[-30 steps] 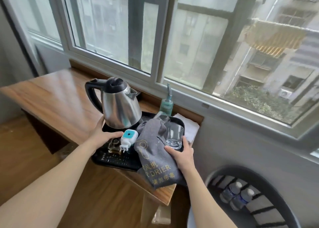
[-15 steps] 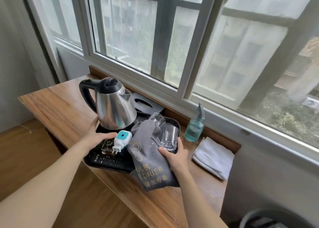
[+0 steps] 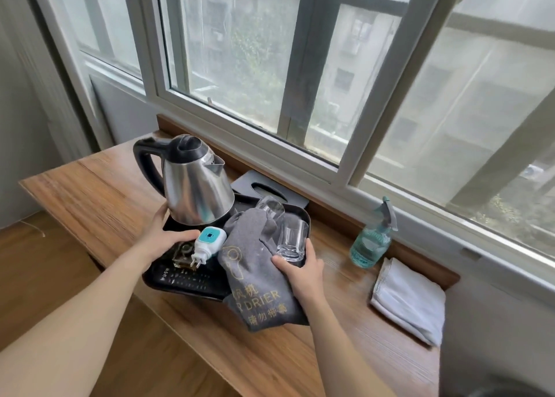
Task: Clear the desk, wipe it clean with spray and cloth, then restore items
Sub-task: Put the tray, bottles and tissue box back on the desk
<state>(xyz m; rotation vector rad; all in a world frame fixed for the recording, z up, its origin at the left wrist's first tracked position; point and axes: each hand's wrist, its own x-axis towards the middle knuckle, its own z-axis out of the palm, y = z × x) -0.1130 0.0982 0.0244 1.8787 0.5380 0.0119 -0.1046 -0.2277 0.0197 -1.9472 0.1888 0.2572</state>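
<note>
A person stands at the wooden counter (image 3: pixel 102 195) under the window, both bare hands on a black tray (image 3: pixel 186 287) that sits near the counter's front edge. The left hand (image 3: pixel 163 237) curls its grip round the tray's left side, thumb lying over the rim just beside a white and teal plug-in device (image 3: pixel 208 242). The right hand (image 3: pixel 301 272) has its grip closed on the tray's right side, thumb pressed onto a grey hair-drier bag (image 3: pixel 255 279) that drapes over the tray's front rim. On the tray stands a steel kettle (image 3: pixel 196 191) with a black handle, at the back left. Two clear glasses are at the right: one upright glass (image 3: pixel 292 240) touching the right hand's fingers, and a tilted glass (image 3: pixel 270 207) behind it against the bag. A black remote (image 3: pixel 187 276) lies along the tray's front. Behind the tray, against the back edge, sits a dark tissue box (image 3: pixel 264 188). Farther right along the back edge stands a teal spray bottle (image 3: pixel 372 243), and near the right end lies a folded white cloth (image 3: pixel 408 300).
</note>
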